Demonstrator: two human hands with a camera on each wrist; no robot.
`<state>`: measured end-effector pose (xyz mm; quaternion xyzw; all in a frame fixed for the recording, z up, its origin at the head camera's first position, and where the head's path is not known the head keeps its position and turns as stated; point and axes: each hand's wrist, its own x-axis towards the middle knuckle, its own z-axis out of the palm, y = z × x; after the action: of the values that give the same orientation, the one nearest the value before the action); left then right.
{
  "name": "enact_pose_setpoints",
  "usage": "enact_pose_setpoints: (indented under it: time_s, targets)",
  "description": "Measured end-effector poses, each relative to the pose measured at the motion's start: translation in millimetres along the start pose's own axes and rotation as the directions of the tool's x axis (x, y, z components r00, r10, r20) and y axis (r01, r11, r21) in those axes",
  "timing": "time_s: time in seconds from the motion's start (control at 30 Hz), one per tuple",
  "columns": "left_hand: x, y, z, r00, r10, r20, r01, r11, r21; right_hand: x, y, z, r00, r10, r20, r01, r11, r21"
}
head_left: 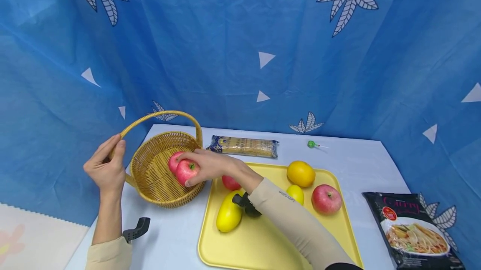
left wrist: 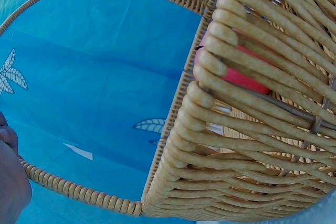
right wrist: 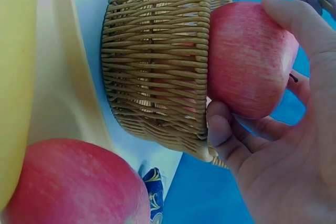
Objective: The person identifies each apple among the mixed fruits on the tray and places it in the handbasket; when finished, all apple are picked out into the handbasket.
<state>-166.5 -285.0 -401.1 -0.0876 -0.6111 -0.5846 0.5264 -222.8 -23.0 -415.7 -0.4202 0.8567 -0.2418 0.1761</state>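
My left hand point(head_left: 107, 167) grips the handle point(head_left: 169, 112) of a wicker basket point(head_left: 146, 188) on its left side. The basket stands at the left of the table. My right hand point(head_left: 212, 165) holds a red apple point(head_left: 186, 171) over the basket's right side. In the right wrist view, thumb and fingers wrap this apple point(right wrist: 249, 59) at the basket's rim. Another red apple point(head_left: 173, 161) lies inside the basket, partly hidden by the held one. Through the weave, the left wrist view shows part of that inner apple point(left wrist: 247, 69).
Right of the basket, a yellow tray point(head_left: 259, 243) bears an apple point(head_left: 327, 199), another apple point(head_left: 230, 183) partly behind my wrist, and several yellow fruits point(head_left: 228, 215). Behind it lie a noodle packet point(head_left: 244, 147) and a green lollipop point(head_left: 311, 144). A black food bag point(head_left: 409, 228) lies far right.
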Motion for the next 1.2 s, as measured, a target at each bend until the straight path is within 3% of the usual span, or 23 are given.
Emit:
enact_pose_setpoints:
  time_s: [0.6,0.9,1.2]
  targets:
    - [0.5,-0.1,0.0,1.0,-0.008,-0.002,0.008,1.0,0.003,16.1,-8,7,0.999,-0.005,0.05,0.014,0.984,-0.175]
    - [-0.4,-0.8,0.0,1.0,0.004,-0.007,-0.004,0.999,-0.039,23.6,-3,11,0.998,-0.007,0.069,0.018,0.986,-0.168]
    - [0.6,-0.2,-0.4,1.0,0.008,-0.002,-0.008,1.0,-0.023,28.1,1,14,0.997,0.009,0.079,0.003,0.988,-0.155]
